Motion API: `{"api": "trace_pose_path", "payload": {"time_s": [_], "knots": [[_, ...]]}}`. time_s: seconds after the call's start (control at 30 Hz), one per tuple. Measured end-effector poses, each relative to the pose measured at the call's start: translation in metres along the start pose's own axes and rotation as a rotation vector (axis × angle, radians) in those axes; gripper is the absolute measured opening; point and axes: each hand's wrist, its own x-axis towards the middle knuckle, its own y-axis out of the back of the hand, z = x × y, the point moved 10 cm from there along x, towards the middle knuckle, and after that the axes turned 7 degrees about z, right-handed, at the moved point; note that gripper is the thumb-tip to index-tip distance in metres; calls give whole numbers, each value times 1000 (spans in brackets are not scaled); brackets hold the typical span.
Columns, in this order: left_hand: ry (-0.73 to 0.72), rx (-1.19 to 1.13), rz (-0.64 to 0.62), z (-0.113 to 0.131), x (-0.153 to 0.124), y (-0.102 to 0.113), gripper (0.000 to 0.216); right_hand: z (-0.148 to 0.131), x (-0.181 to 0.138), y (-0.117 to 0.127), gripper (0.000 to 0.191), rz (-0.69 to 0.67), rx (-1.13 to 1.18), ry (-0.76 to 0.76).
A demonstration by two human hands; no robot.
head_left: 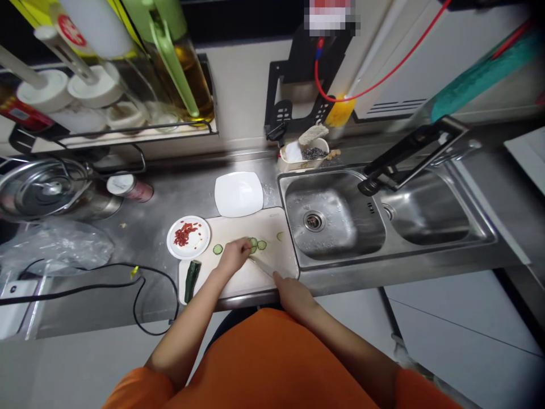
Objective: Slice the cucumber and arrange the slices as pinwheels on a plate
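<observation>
My left hand (235, 255) is over the middle of the white cutting board (238, 284), its fingers pinched on a cucumber slice (254, 243). Another cucumber slice (261, 245) lies just right of it, and a single one (218, 249) is to the left of my hand. A thin end piece (280, 236) rests near the board's right side. My right hand (294, 294) grips a knife (264, 267) at the board's front edge; the blade points left toward my left fingertips. A dark green piece of cucumber (193, 281) lies at the board's left end.
A small plate of red pieces (187, 233) overlaps the board's back left corner. Behind the board is a white square plate (239, 194). A double sink (336, 221) with a black faucet (409, 153) adjoins on the right. A black cable (140, 295) and plastic bag (55, 244) lie left.
</observation>
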Motion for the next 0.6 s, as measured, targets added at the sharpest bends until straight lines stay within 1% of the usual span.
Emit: {"api": "trace_pose_path", "payload": {"time_s": [0.07, 0.13, 0.27, 0.33, 0.4, 0.47, 0.53, 0.6], "knots": [[56, -32, 20, -11, -5, 9, 10, 1, 1, 0, 47, -1, -1, 4], [74, -26, 14, -21, -7, 17, 11, 1, 1, -1, 48, -6, -3, 7], [14, 27, -33, -27, -3, 28, 21, 2, 1, 1, 49, -5, 2, 11], [-27, 65, -18, -25, 0, 32, 27, 2, 1, 2, 48, -1, 9, 14], [-55, 105, 37, -21, 2, 35, 31, 2, 1, 2, 46, -11, 12, 6], [-38, 162, 110, -18, -1, 36, 29, 3, 2, 2, 45, -22, 8, 2], [44, 253, 178, -21, -8, 35, 26, 3, 2, 1, 46, -18, 5, 3], [145, 348, 218, -26, -18, 31, 26, 4, 3, 1, 46, -3, 3, 5]]}}
